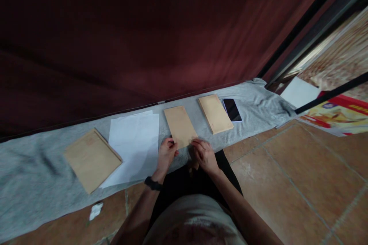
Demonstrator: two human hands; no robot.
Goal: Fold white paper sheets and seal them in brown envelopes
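Note:
A brown paper envelope [180, 125] lies lengthwise in front of me on the grey cloth. My left hand [167, 154] pinches its near left corner, fingers closed, with a dark band on the wrist. At the near right corner, my right hand [204, 154] has its fingers closed on the envelope's edge. Left of it rest white paper sheets [133, 141], partly overlapped by a stack of brown envelopes [93, 160]. On the right side sits another stack of brown envelopes [216, 114], close to a dark-screened phone [232, 110].
The grey cloth [25, 176] covers a long narrow surface against a dark red curtain [143, 38]. A crumpled white scrap [96, 211] lies on the tiled floor [276, 183]. To the right are a black metal bar [333, 93] and a red and yellow printed box [339, 113].

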